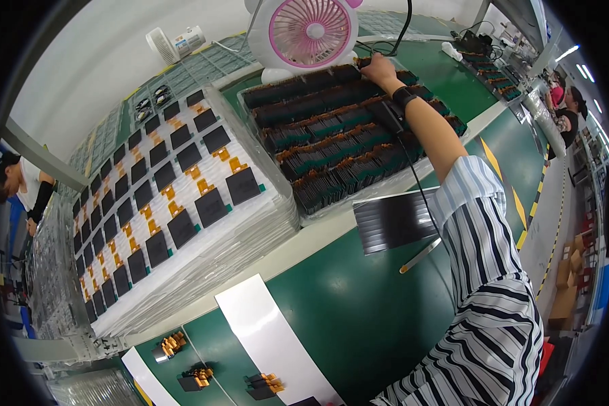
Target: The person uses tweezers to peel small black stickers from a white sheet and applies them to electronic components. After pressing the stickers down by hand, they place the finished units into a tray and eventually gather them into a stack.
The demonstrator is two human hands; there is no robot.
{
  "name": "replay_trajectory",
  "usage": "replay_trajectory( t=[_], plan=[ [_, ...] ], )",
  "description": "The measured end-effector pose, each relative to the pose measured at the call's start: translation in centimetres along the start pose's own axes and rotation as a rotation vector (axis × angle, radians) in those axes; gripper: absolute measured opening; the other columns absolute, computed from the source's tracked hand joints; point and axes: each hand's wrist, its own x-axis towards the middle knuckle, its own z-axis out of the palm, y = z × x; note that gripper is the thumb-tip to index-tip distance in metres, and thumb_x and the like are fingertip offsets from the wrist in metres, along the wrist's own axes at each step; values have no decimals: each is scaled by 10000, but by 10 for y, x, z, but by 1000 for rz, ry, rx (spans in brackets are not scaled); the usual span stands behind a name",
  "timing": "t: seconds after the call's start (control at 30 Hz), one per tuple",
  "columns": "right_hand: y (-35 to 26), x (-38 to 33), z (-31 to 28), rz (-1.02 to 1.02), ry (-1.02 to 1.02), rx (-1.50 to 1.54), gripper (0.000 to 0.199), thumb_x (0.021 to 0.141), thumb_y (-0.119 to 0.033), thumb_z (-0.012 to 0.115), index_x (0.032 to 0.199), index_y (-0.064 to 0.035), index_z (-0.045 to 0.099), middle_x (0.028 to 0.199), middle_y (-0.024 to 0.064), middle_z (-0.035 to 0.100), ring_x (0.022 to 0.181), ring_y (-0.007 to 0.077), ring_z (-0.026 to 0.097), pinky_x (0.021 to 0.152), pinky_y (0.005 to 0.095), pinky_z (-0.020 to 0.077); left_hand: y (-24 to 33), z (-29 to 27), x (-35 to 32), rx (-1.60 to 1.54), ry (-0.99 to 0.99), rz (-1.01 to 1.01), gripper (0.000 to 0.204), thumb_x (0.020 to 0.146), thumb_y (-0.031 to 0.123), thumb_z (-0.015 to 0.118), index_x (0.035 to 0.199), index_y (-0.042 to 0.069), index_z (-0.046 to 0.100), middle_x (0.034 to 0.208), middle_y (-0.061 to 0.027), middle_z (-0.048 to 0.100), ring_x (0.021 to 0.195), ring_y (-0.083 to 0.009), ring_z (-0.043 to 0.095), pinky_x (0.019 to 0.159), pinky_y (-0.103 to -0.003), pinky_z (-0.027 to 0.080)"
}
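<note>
My right hand (pixel 380 70) reaches to the far end of a clear tray (pixel 300 210) packed with rows of thin black screen panels (pixel 331 176) with orange flex tails. Its fingers are bent down at the farthest row; whatever they hold is hidden. A black band (pixel 404 97) circles the wrist, and a black block (pixel 386 118) with a thin cord hangs beside the forearm over the rows. Left of the tray, a tall stack of trays (pixel 250 237) bears spaced-out black panels (pixel 213 206) with orange tails. My left hand is out of view.
A pink and white fan (pixel 312 30) stands behind the tray. On the green bench (pixel 358 304) lie a dark glossy sheet (pixel 396 223), a thin strip (pixel 421 256), a white board (pixel 271 331) and small panel bundles (pixel 196 379). People sit at far left and right.
</note>
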Motion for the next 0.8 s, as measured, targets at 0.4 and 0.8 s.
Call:
replay_trajectory(
  t=[0.4,0.8],
  plan=[
    [56,80,22,-237,0,-210,541,704,-504,644,897,2,617,933,219,613,848,366,605,754,418,475,-13,7,10,-41,93,87,485,788,159,515,1266,213,460,1138,-87,529,987,-260,548,812,-350,462],
    [14,26,8,-64,4,26,598,696,-586,623,703,12,623,789,199,636,812,336,619,705,399,469,-9,1,16,-77,180,123,472,777,157,529,1244,190,477,1088,-97,537,948,-270,554,784,-356,465]
  ],
)
